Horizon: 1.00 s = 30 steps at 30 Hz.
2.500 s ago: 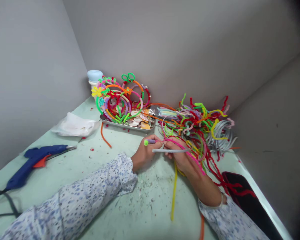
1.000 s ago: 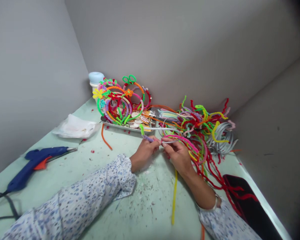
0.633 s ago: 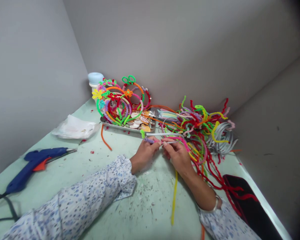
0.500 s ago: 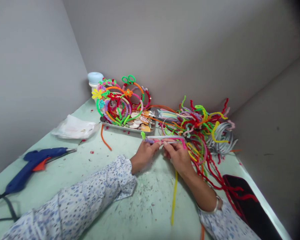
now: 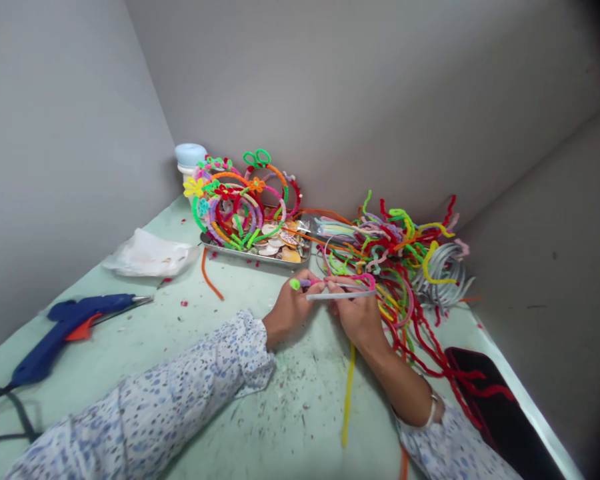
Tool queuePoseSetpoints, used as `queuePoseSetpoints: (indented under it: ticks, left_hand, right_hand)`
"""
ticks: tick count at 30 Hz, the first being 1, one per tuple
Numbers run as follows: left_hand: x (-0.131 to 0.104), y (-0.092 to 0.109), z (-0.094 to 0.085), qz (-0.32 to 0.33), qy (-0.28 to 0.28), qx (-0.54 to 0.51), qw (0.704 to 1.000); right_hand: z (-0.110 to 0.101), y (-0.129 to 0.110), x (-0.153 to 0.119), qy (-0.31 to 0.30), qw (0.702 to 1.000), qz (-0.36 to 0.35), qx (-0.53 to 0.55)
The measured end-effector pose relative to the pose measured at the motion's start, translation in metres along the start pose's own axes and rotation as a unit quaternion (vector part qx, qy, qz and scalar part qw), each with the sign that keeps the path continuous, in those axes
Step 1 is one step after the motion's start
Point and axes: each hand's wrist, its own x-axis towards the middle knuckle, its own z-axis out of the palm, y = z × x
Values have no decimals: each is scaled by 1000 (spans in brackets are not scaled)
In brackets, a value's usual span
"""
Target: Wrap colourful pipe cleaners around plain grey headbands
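Observation:
Between my two hands is a thin band (image 5: 340,295), grey along its bare stretch and wrapped elsewhere in pink, purple and green fuzzy stem. My left hand (image 5: 291,308) pinches its wrapped part, with the green tip (image 5: 295,284) showing beyond the fingers. Close beside it, my right hand (image 5: 356,316) has its fingers closed on the pink-wrapped part. The band bends round at the right, and its grey end points left, in front of the fingertips. A yellow stem (image 5: 349,400) lies on the table below my right hand.
Colourful wrapped hoops (image 5: 235,200) stand in a metal tray (image 5: 250,259) at the back. To the right are tangled fuzzy stems (image 5: 400,247) and a dark phone (image 5: 505,420). A blue glue gun (image 5: 55,340) and a plastic bag (image 5: 150,255) lie at the left.
The band has turned in my hands: its grey length has swung from behind the fingers down to in front of them. My left hand has shifted slightly to the right.

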Motion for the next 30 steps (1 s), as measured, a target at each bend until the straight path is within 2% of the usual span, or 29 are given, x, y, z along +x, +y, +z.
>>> queuePoseSetpoints:
  ticks: [4,13,20,27,30]
  left_hand:
    - [-1,-2,0,4,6,21,1000]
    - [0,-11,2,30,25,46,998]
    - [-3,-5,2,36,24,55,998]
    - [-1,-2,-1,-1,13,-54,998]
    - [0,-5,-1,-8,6,-68,998]
  right_hand:
    - [-1,2,2,5,996,-51,-70]
    - [-3,-2,5,-4,994,-40,-100]
    - [-5,-2,5,5,989,-50,-138]
    - [-9,-8,3,-19,998,-29,-44]
    - [-11,-9,3,-21,998,-28,-42]
